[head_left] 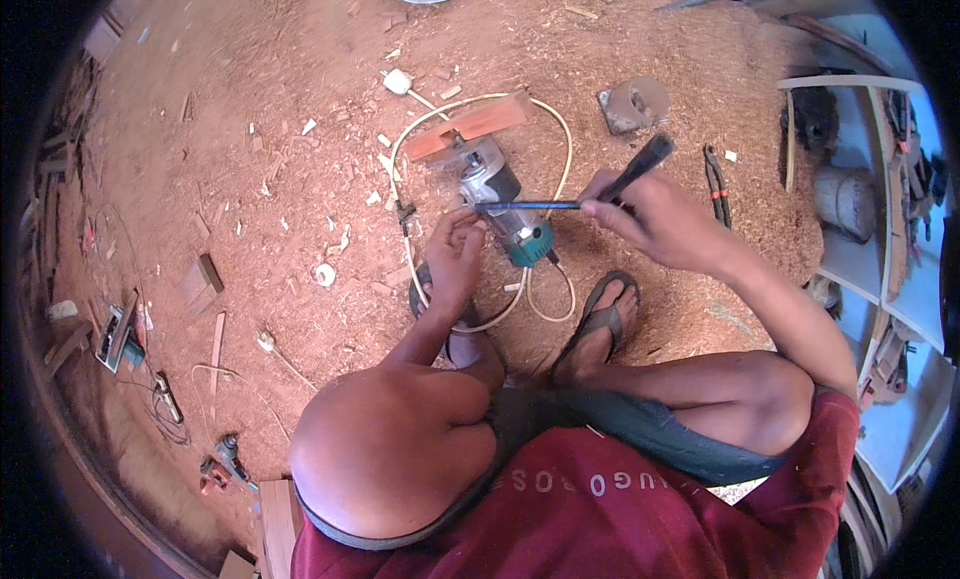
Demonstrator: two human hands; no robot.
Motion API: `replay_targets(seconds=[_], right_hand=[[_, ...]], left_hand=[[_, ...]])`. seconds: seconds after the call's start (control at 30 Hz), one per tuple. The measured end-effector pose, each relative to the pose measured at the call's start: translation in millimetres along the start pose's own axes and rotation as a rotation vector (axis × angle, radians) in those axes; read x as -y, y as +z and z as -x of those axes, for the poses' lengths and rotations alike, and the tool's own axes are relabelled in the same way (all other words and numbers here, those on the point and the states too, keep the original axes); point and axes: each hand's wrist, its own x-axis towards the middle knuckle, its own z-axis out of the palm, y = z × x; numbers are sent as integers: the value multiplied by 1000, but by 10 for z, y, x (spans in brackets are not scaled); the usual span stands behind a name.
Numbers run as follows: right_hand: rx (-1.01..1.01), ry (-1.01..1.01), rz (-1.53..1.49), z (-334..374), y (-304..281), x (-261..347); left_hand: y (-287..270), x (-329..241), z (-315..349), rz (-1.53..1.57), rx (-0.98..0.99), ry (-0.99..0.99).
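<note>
A trim router (500, 194) with a dark and silver body and a green end cap lies on the shaving-covered ground in front of me. My right hand (650, 214) is closed on a slim tool with a thin blue shaft (535, 206) across the router. A dark flared handle (645, 161) sticks up from the same hand; I cannot tell whether it joins the shaft. My left hand (458, 249) is beside the router with curled fingers at the shaft's tip; what they pinch is hidden. A reddish wood piece (470, 126) lies at the router's far end.
The router's pale cord (397, 189) loops around it, its plug (397, 81) beyond. Pliers (717, 184) and a round-topped block (635, 106) lie to the right. Shelves (850, 84) stand far right. A drill (230, 457) and wood offcuts (203, 282) lie left. My sandalled feet (605, 319) flank the near side.
</note>
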Motion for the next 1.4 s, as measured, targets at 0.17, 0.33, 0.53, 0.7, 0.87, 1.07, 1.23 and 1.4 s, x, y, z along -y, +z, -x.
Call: replay_targets(seconds=[0.17,0.33,0.53,0.7,0.87,1.07,1.23,1.4], right_hand=[[-2,-111,175,-13,92,49],[38,-145,303,-18,63,56],[27,-269,498,-33,106,35],[35,-339,638,-32,118,16],[46,-257,565,-37,105,55],[-3,-249,518,-33,29,143],[-26,-243,418,-9,71,40],[-15,-168,283,-4,80,31]], left_hand=[[24,-45,-3,71,-50,99],[23,-119,-2,31,-8,54],[33,-111,-50,68,-27,16],[88,-242,-18,-317,-109,302],[20,-411,-123,-664,-48,680],[-9,-534,-209,-739,21,623],[-107,-482,-267,-726,69,732],[-85,-471,-224,-679,17,696]])
